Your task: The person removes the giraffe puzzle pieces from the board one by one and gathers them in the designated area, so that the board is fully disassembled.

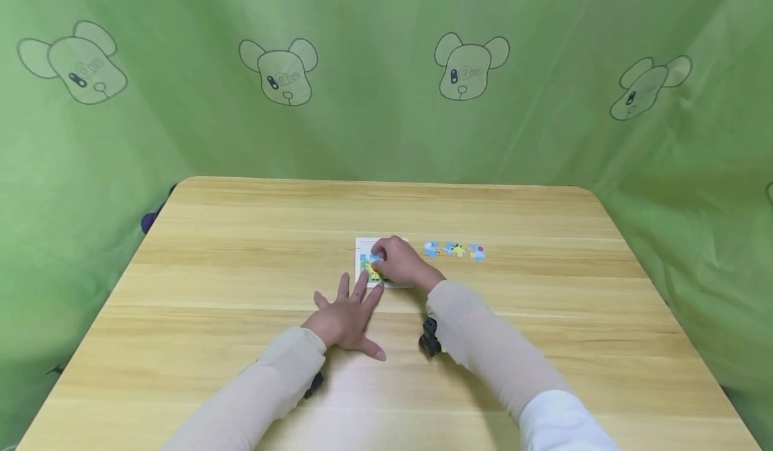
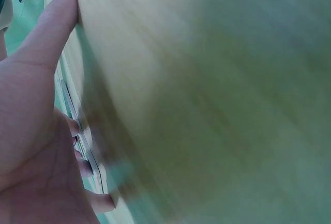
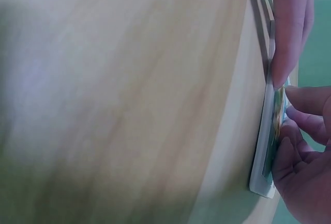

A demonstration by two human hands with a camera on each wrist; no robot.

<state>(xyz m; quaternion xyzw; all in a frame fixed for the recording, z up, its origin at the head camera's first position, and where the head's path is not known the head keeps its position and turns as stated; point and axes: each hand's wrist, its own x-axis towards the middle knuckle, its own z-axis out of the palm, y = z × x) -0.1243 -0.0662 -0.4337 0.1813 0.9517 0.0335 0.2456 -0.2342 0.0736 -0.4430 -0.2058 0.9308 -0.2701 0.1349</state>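
Note:
A small jigsaw puzzle in a white frame tray (image 1: 358, 243) lies on the wooden table, its picture blue, green and yellow. Over it is my right hand (image 1: 401, 263), fingers bent, with thumb and index finger pinching at a puzzle piece (image 1: 376, 258) low in the tray. The hand hides much of the puzzle's right half. My left hand (image 1: 345, 320) has its fingers spread, and its fingertips reach the tray's near edge. In the right wrist view, a left finger (image 3: 289, 32) touches the edge of the tray (image 3: 262, 182) beside the right fingertips.
To the right of the tray, three loose puzzle pieces lie in a row: a blue one (image 1: 431, 249), a yellow and blue one (image 1: 454, 249) and one with a red spot (image 1: 478, 252). A green curtain (image 1: 374, 142) hangs behind the table (image 1: 241, 236).

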